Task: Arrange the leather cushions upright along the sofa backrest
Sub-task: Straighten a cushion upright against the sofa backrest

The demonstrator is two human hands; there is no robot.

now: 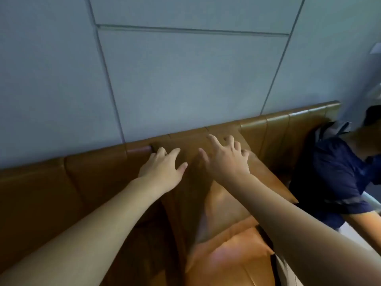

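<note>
- Leather cushion (191, 182), brown, stands upright against the sofa backrest (92, 178), its top edge level with the top of the backrest; both my hands are spread on its upper face.
- My left hand (162, 170) lies flat near the cushion's top left corner, fingers (175, 153) splayed wide and closed around nothing.
- My right hand (226, 159) is just beside it near the top right corner, also splayed; its fingertips curl slightly onto the leather. Whether they hook over the top edge I cannot tell.
- The two hands sit close together without touching, both forearms reaching in from the bottom of the view.
- Below my hands the cushion's face runs down toward the seat cushion (231, 254), a lighter tan patch of leather beneath my right forearm.
- The backrest runs in padded vertical sections to either side of the cushion, along a pale blue-grey panelled wall (185, 79).
- At the right end of the sofa another person in a dark blue short-sleeved shirt (334, 178) is bent forward, one bare arm reaching down.
- No containers show anywhere around the sofa.
</note>
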